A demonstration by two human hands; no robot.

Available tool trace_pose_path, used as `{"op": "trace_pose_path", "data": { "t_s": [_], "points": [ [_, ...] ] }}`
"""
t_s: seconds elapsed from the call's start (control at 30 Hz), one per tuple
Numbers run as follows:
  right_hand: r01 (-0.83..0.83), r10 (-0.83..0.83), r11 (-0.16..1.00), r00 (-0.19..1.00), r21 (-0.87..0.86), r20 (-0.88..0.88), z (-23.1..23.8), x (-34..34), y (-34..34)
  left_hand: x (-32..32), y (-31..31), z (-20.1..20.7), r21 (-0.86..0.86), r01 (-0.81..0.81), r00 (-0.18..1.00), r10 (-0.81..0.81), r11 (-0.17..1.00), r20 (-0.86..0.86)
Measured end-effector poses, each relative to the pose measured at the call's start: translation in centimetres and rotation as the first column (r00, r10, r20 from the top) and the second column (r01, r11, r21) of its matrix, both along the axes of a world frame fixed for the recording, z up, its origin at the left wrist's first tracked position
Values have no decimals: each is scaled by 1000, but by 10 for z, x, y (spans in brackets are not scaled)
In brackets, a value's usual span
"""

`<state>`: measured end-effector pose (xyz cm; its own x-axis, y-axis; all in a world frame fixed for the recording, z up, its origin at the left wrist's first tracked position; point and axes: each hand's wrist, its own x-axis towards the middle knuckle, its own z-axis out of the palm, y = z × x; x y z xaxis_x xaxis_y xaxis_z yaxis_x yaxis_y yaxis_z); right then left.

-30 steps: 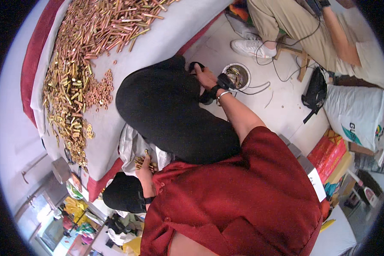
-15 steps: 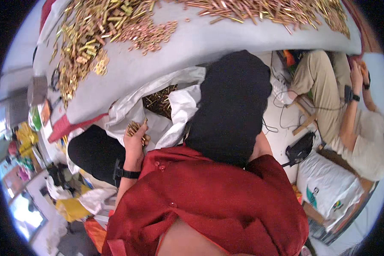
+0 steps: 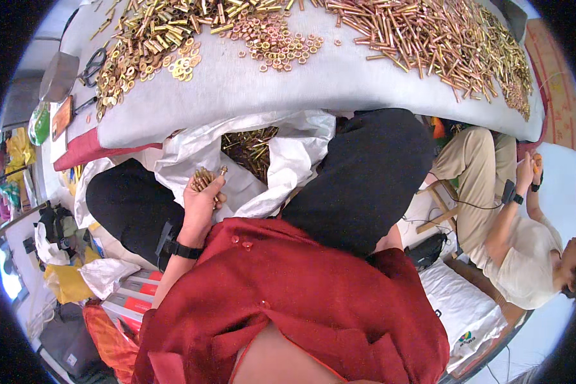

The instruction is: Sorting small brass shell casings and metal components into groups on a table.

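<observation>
My left hand [image 3: 203, 200] is closed around a bunch of small brass-coloured anchor bolts [image 3: 203, 178], held between my knees. Beside it a white woven sack [image 3: 299, 148] gapes, with many similar bolts [image 3: 253, 148] inside. Of my right arm only a bit of bare forearm [image 3: 390, 240] shows next to my right thigh; the hand itself is hidden behind the leg. On the grey-covered table [image 3: 237, 96] in front lie heaps of metal sleeves [image 3: 163, 29], nuts [image 3: 281, 50], washers [image 3: 184, 63] and long bolts or rods [image 3: 422, 38].
To the right sits another person [image 3: 525, 256] with an orange thing [image 3: 537, 165] in hand. A white printed sack [image 3: 461, 313] and a black bag [image 3: 427, 251] lie near. At the table's left are scissors [image 3: 95, 66] and a metal scoop-like pan [image 3: 59, 77]. Bags [image 3: 70, 281] clutter the left floor.
The view has shifted, so the table and its heaps sit lower and show more fully. My left hand keeps its hold on the anchor bolts near the sack.
</observation>
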<state>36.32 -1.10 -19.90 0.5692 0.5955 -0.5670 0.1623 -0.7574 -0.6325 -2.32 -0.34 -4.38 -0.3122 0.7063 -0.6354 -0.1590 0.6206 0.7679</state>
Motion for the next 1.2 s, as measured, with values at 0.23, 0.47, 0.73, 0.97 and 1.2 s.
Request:
{"op": "trace_pose_path", "data": {
  "t_s": [0.23,0.47,0.73,0.97,1.2],
  "points": [
    [38,-38,999,999,-13,33,-2,10,1,13,12,6,-55,40,999,-42,998,-34],
    [55,-55,998,998,-41,8,-22,-9,45,0,10,4,-38,127,987,-131,991,-96],
    [104,-104,991,995,-79,9,-27,-2,54,-4,9,-6,11,169,981,-167,985,-99],
    [100,-100,990,995,-96,1,-31,-3,62,-3,8,-3,5,162,981,-161,987,-109],
    [102,-102,989,995,-110,0,-34,-4,72,-14,6,-16,6,197,971,-195,980,-141]
  ]
}}
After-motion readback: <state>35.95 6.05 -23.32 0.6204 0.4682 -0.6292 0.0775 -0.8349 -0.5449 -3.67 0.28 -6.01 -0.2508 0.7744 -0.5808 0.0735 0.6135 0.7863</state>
